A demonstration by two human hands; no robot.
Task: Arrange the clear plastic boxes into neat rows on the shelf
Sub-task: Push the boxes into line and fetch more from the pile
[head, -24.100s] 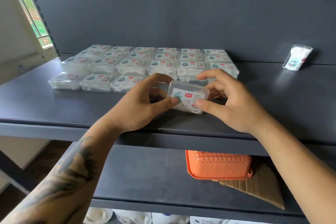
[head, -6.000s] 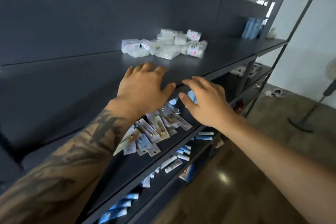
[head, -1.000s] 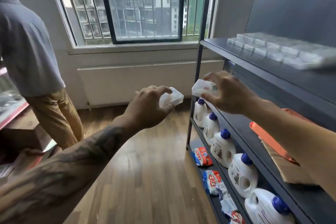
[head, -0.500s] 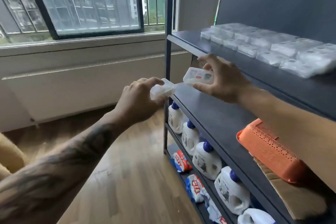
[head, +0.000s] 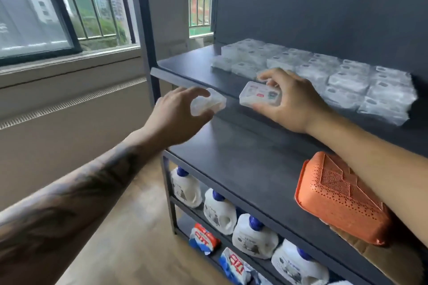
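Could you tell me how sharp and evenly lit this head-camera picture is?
Head view: motion blur smears the rows of boxes on the shelf; the label on the box in the right hand stays partly visible; daylight enters from the window; wide-angle lens bends verticals.

Rows of clear plastic boxes (head: 328,76) lie on the dark shelf (head: 196,69).

A small shop or stockroom is suggested by a dark metal shelf unit (head: 243,157) stocked with goods. Identical clear plastic boxes (head: 312,76) are laid in rows on its top board. Matching white detergent jugs (head: 254,236) and packets (head: 203,238) are lined along its lowest level, beside a barred window (head: 58,7).
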